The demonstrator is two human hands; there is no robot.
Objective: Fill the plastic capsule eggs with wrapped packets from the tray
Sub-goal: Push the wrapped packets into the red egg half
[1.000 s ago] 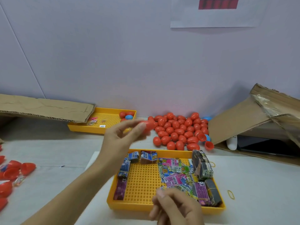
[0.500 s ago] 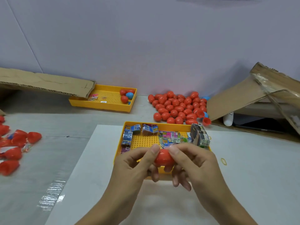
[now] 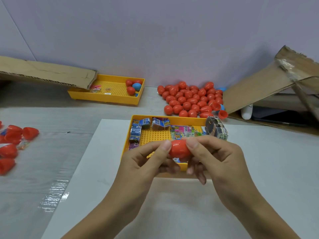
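Note:
Both hands hold one red capsule egg (image 3: 179, 149) between them, just above the near part of the yellow tray (image 3: 183, 120). My left hand (image 3: 146, 161) pinches its left end with thumb and fingers; my right hand (image 3: 215, 156) pinches its right end. The egg looks closed. The tray holds several wrapped packets (image 3: 181, 131), blue ones at the back left and pink and green ones in the middle. A banded bundle of packets (image 3: 216, 128) leans at its right corner. My hands hide the tray's near half.
A heap of red eggs (image 3: 191, 99) lies behind the tray. A second yellow tray (image 3: 110, 99) with a few eggs stands at the back left under a cardboard flap (image 3: 46, 73). Red egg halves (image 3: 12, 140) lie far left. A cardboard box (image 3: 276, 83) stands at the right.
A second ago my left hand held the egg up alone over the tray. Both hands have since come together on the egg; in the last half second they barely moved.

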